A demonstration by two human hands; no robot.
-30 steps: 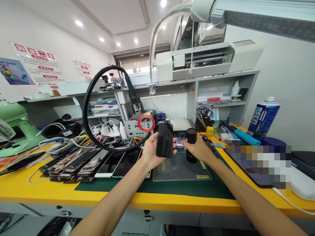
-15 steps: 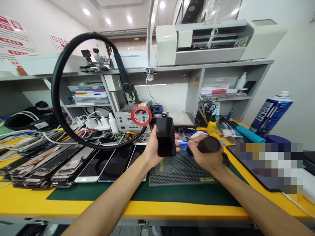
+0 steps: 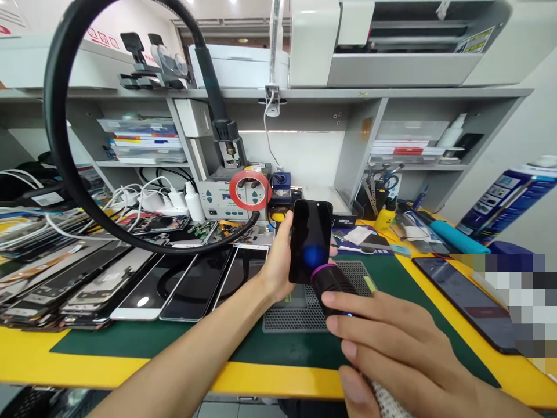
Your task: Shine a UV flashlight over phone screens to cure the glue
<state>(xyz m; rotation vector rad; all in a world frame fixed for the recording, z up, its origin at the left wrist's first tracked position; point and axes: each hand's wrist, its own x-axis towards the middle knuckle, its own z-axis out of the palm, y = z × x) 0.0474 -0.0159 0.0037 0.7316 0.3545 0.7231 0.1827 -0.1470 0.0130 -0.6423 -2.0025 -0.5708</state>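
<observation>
My left hand (image 3: 278, 261) is closed around a black smartphone (image 3: 310, 232), its dark screen tilted up toward me. A black flashlight (image 3: 337, 284) with a purple ring at its head is gripped in my right hand (image 3: 395, 342). The flashlight's head is at the lower right of the phone, and a blue-violet glow shows on the screen there; whether the two touch I cannot tell. Under both hands lies a grey perforated mat (image 3: 296, 319) on a green mat (image 3: 209, 345).
Several phones and screens (image 3: 139, 290) lie in stacks at the left. A black hose (image 3: 54, 116) loops beside a rework station (image 3: 217, 197) with red tape (image 3: 250, 190). At the right are a dark tablet-like device (image 3: 465, 302) and a blue spray can (image 3: 505, 197).
My right hand has come nearer and turned, its flashlight now lit and pointing at the phone. The phone screen shows a blue glow. My view has shifted closer to the bench.
</observation>
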